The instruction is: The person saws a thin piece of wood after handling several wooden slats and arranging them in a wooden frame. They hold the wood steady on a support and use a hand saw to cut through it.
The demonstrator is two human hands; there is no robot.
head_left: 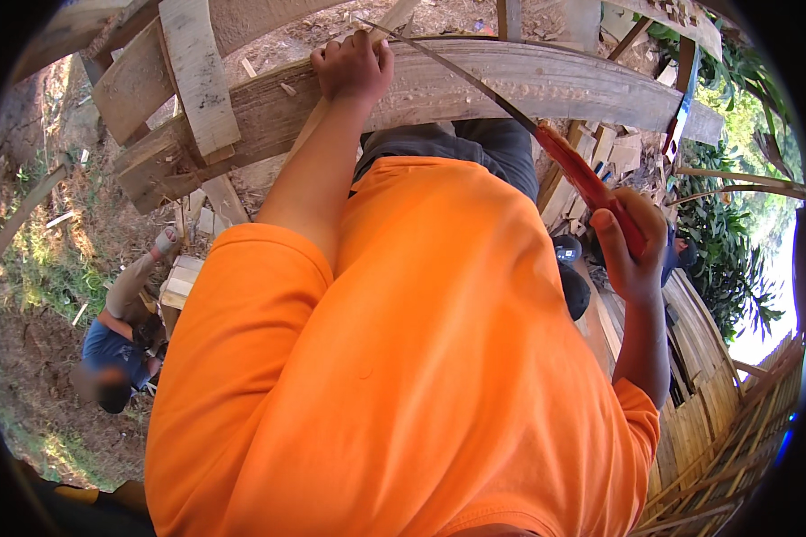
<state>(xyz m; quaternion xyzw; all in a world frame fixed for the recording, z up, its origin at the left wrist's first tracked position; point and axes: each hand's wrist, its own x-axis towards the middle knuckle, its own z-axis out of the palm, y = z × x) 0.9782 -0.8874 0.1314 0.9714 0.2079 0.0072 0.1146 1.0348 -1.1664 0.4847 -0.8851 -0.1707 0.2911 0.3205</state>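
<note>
A: What is the right hand (pixel 634 251) doing?

B: Its grip is shut tight around the red handle (pixel 591 188) of a saw. The hand sits at about 3 o'clock in the picture.

A: Where does the saw go from there?

B: The thin blade (pixel 475 80) runs up from the hand toward 11 o'clock. It lies across the long grey plank (pixel 528 85) at the top.

A: And the left hand (pixel 354 64)?

B: It is at 12 o'clock. Its fingers curl over the top edge of the same plank and hold on. The tip of the blade is just beside it, on its 1 o'clock side.

A: Is anyone else there?

B: Yes. A person in a blue shirt (pixel 112 349) is down on the ground at 8 o'clock, next to some cut wood blocks (pixel 181 279). Big leaves (pixel 734 242) are far over at 3 o'clock
</note>
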